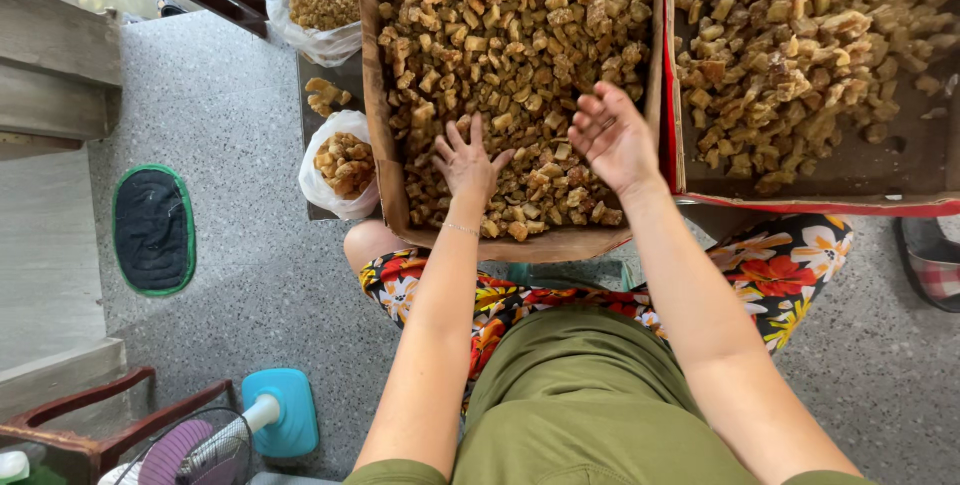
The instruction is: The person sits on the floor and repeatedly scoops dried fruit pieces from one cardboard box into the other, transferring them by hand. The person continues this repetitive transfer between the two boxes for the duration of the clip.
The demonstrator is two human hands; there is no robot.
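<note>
Golden-brown fried chunks [520, 55] still heaped in cardboard tray [385, 145], under left hand [466, 163] pressed flat, grip released, and right hand [612, 137] cupped, loose, grasping nothing; only two small bags [340, 160] left of both filled, bulk seemingly remaining.

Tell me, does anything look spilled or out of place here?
A few brown pieces lie loose on the dark table between two plastic bags, outside the cardboard tray. Nothing else stands out.

head view, straight down, close over lap
</note>
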